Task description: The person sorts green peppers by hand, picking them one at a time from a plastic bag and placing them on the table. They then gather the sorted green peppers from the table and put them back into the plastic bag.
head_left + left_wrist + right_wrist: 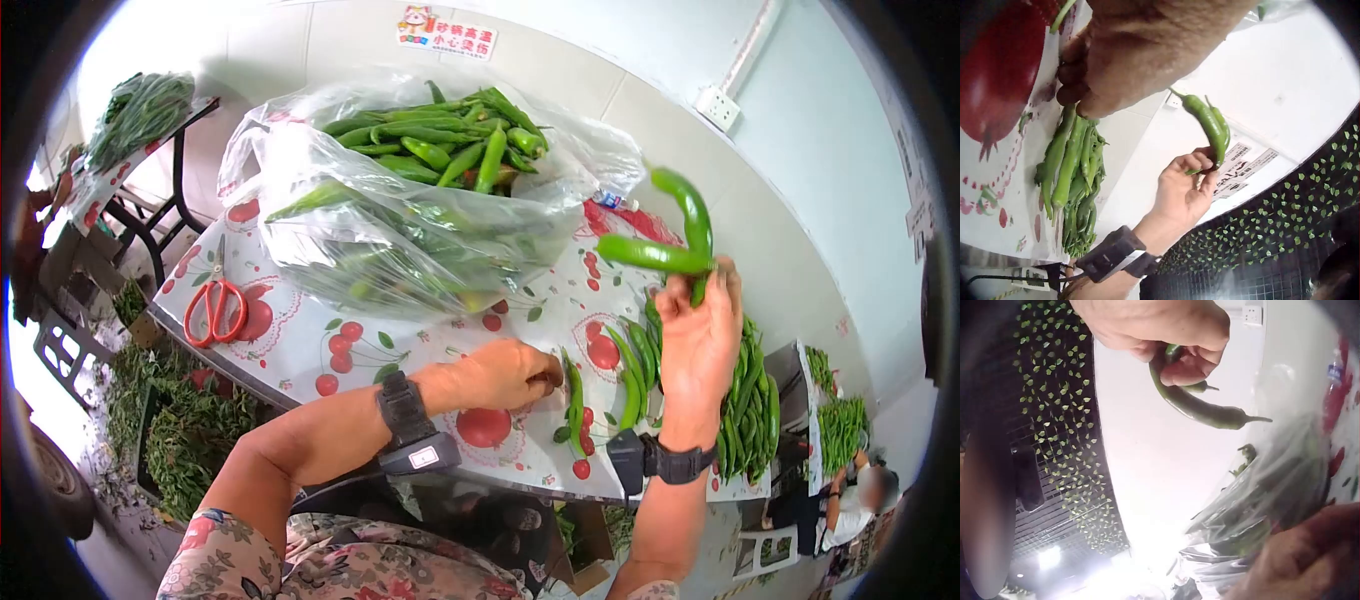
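Observation:
My right hand (pixel 700 325), raised above the table's right side, pinches green chili peppers (pixel 655 256) between thumb and fingers. Two show in the head view, one bent upward and one pointing left; the right wrist view shows a curved chili pepper (pixel 1204 412) with its stem outward. Low over the tablecloth, my left hand (pixel 505 375) has loosely curled fingers with nothing visible in them. Its fingertips are right beside a single green chili pepper (pixel 574 400) on the cloth. More chili peppers (pixel 1072 162) lie in rows under and beyond my right hand.
A clear plastic bag (pixel 400 240) full of green chili peppers stands at the back against the wall. Red-handled scissors (pixel 215 312) lie at the table's left. Leafy plant stems (pixel 190 445) sit on the floor at left. Another person (pixel 860 510) is at far right.

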Demonstrator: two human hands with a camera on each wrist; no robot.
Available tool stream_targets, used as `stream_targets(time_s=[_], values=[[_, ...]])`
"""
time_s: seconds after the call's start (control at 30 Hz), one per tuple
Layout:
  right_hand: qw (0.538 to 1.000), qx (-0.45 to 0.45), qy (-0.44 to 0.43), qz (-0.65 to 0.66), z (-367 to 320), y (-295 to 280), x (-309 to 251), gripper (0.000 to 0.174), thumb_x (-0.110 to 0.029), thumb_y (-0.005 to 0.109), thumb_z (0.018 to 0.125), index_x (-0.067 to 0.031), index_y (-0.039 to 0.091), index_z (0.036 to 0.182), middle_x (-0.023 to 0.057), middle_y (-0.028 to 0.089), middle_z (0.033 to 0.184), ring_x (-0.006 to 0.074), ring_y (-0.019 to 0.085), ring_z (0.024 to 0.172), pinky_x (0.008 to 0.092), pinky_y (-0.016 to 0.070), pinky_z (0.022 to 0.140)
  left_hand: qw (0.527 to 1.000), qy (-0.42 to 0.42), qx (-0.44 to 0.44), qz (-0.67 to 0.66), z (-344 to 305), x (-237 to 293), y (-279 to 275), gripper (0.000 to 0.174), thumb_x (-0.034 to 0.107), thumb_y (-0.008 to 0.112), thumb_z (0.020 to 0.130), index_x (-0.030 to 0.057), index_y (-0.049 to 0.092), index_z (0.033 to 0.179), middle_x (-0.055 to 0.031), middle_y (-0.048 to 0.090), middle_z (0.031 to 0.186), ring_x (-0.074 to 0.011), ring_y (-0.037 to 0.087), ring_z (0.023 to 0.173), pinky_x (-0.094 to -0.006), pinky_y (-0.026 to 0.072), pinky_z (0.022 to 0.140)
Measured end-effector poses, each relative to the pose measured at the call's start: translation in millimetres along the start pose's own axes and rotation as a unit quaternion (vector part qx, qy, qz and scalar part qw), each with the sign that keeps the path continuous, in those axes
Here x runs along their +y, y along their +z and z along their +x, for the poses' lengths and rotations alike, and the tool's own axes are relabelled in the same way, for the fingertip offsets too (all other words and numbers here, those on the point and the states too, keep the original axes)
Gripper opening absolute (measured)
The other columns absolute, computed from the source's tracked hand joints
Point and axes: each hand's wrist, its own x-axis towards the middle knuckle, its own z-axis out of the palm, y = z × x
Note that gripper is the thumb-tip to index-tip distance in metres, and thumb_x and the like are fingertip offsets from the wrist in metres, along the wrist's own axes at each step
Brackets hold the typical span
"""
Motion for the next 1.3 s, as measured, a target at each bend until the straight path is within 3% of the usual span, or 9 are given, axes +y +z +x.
stream_targets(time_s=[0.1,0.17,0.23,0.33,0.47,0.67,0.77,0.97,1.3], values=[[0.998,-0.057,-0.012,0.037,39,43,19,0.021,-0.018,0.055,0.09,-0.009,0.052,0.109,0.0035,0.056,0.1,0.0139,0.051,0.081,0.0282,0.0448,0.07,0.999,-0.018,-0.018,-0.02,-1,2,-1,0.023,0.019,0.056,0.082,0.0061,0.062,0.1,-0.0158,0.065,0.084,-0.0322,0.062,0.076,-0.0378,0.0491,0.069],[0.991,-0.094,0.072,0.059,57,83,35,0.028,-0.017,0.056,0.089,-0.0071,0.051,0.114,0.0053,0.056,0.102,0.0154,0.052,0.086,0.03,0.0469,0.074,0.998,-0.046,-0.018,-0.043,-3,7,-6,0.024,0.02,0.056,0.082,0.0089,0.062,0.102,-0.0144,0.065,0.082,-0.0316,0.062,0.074,-0.0378,0.0488,0.067],[0.976,-0.139,0.162,-0.043,65,103,63,0.034,-0.017,0.057,0.088,-0.0043,0.05,0.119,0.0051,0.055,0.103,0.0149,0.052,0.09,0.0295,0.0471,0.077,0.998,-0.022,0.002,-0.055,-4,2,-1,0.022,0.022,0.056,0.082,0.0104,0.062,0.1,-0.0147,0.064,0.081,-0.0323,0.062,0.073,-0.038,0.0487,0.066],[0.937,-0.236,0.182,-0.18,63,111,82,0.036,-0.017,0.057,0.087,-0.0024,0.05,0.12,0.0039,0.053,0.105,0.0129,0.051,0.091,0.029,0.0466,0.078,1.0,-0.001,-0.02,0.009,-2,-5,-1,0.019,0.023,0.056,0.082,0.0126,0.062,0.097,-0.0157,0.063,0.079,-0.0335,0.06,0.072,-0.0388,0.0485,0.065],[0.935,-0.234,0.177,-0.197,59,109,76,0.033,-0.017,0.057,0.088,-0.0031,0.053,0.117,0.0036,0.052,0.108,0.0104,0.049,0.095,0.0289,0.0463,0.079,0.996,-0.014,-0.052,0.072,2,-40,27,0.016,0.024,0.056,0.082,0.0128,0.062,0.093,-0.017,0.062,0.077,-0.0353,0.059,0.072,-0.0408,0.0481,0.065],[0.951,-0.207,0.142,-0.18,59,98,72,0.029,-0.017,0.059,0.086,-0.0034,0.055,0.112,0.0024,0.056,0.094,0.0096,0.05,0.081,0.0258,0.0446,0.073,0.999,-0.008,-0.021,0.039,-1,-3,1,0.022,0.026,0.057,0.082,0.0078,0.062,0.094,-0.018,0.062,0.077,-0.0366,0.06,0.075,-0.0428,0.0486,0.068],[0.95,-0.195,0.152,-0.192,53,88,68,0.027,-0.016,0.059,0.086,-0.003,0.057,0.109,0.0026,0.056,0.096,0.0093,0.051,0.082,0.0256,0.0446,0.074,0.995,-0.084,-0.043,0.024,-4,11,-9,0.024,0.026,0.056,0.082,0.0082,0.062,0.098,-0.0181,0.063,0.081,-0.036,0.061,0.077,-0.0432,0.0486,0.07],[0.942,-0.2,0.166,-0.212,46,57,65,0.023,-0.016,0.058,0.087,-0.0026,0.059,0.105,0.0006,0.058,0.091,0.0094,0.052,0.081,0.0249,0.0442,0.074,1.0,-0.014,-0.015,0.011,1,-3,0,0.023,0.023,0.056,0.08,0.0093,0.064,0.097,-0.0173,0.065,0.083,-0.0344,0.062,0.078,-0.0408,0.0488,0.073],[0.861,-0.19,0.231,-0.411,-1,-50,-12,0.029,-0.017,0.054,0.087,-0.0006,0.056,0.111,0.0079,0.063,0.099,0.0133,0.058,0.087,0.0269,0.045,0.079,1.0,0.013,-0.006,-0.008,0,0,-3,0.02,0.013,0.057,0.08,0.0061,0.062,0.098,-0.0155,0.065,0.082,-0.0302,0.063,0.074,-0.0359,0.0497,0.068]])
